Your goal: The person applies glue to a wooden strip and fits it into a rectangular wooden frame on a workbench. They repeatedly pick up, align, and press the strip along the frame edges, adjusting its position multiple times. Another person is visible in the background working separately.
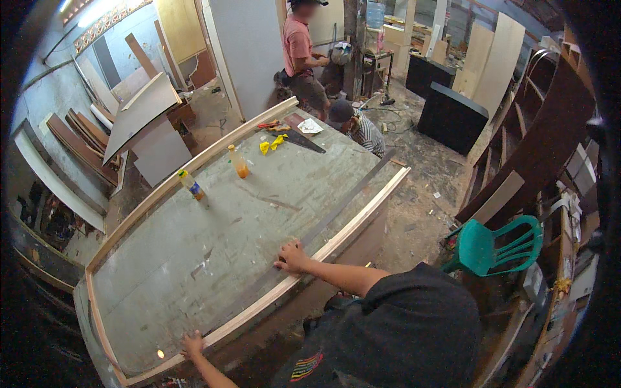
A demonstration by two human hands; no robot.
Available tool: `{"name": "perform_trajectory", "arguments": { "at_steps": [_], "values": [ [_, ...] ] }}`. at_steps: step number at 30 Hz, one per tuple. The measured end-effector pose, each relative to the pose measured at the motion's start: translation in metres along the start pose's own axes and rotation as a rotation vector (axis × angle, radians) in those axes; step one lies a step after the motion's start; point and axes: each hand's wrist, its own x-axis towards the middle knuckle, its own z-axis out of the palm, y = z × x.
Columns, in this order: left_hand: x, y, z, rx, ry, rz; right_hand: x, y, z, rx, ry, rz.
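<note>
A long, thin dark strip (352,198) lies on the large grey-green tabletop (162,258), running beside the pale wooden rail (336,244) on the near side. My right hand (294,258) rests over the strip around its middle, fingers bent against it. My left hand (192,347) is at the strip's near left end, close to the rail, with fingers spread on the surface. Across the table lie crumpled yellow scraps (272,144), a dark triangular piece (304,141), a red-handled tool (269,124) and a white paper (310,126).
Two bottles of orange liquid, one yellow-capped (191,185) and one clear (239,163), stand on the table. A green plastic chair (475,249) is at right, near dark shelving (517,136). One person (299,48) stands beyond; another (365,132) crouches by the far edge.
</note>
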Motion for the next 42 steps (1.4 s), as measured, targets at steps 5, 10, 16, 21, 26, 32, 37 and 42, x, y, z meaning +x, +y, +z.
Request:
{"name": "perform_trajectory", "arguments": {
  "at_steps": [5, 10, 16, 21, 26, 32, 37, 42],
  "values": [
    [0.024, -0.014, -0.012, 0.071, -0.048, 0.158, -0.004, -0.004, 0.001, -0.059, 0.001, 0.034],
    [0.034, -0.021, -0.016, 0.135, -0.086, 0.4, -0.002, 0.003, 0.0, 0.023, 0.068, -0.022],
    [0.051, -0.026, -0.019, -0.109, -0.254, 0.409, -0.006, 0.0, 0.003, 0.093, 0.092, -0.05],
    [0.044, -0.004, -0.026, 0.019, -0.04, 0.466, -0.006, -0.002, -0.001, -0.05, -0.025, 0.001],
    [0.033, 0.013, -0.018, -0.025, 0.157, 0.467, -0.003, -0.006, -0.004, -0.049, -0.074, 0.051],
    [0.027, 0.014, 0.004, -0.071, 0.301, 0.38, -0.003, -0.007, -0.004, -0.012, -0.039, 0.061],
    [0.014, 0.019, 0.007, -0.028, 0.377, 0.334, -0.002, -0.005, 0.001, -0.006, -0.035, 0.043],
    [0.01, 0.024, 0.0, -0.149, 0.278, 0.308, 0.001, 0.001, 0.008, -0.096, -0.041, 0.039]
  ]
}}
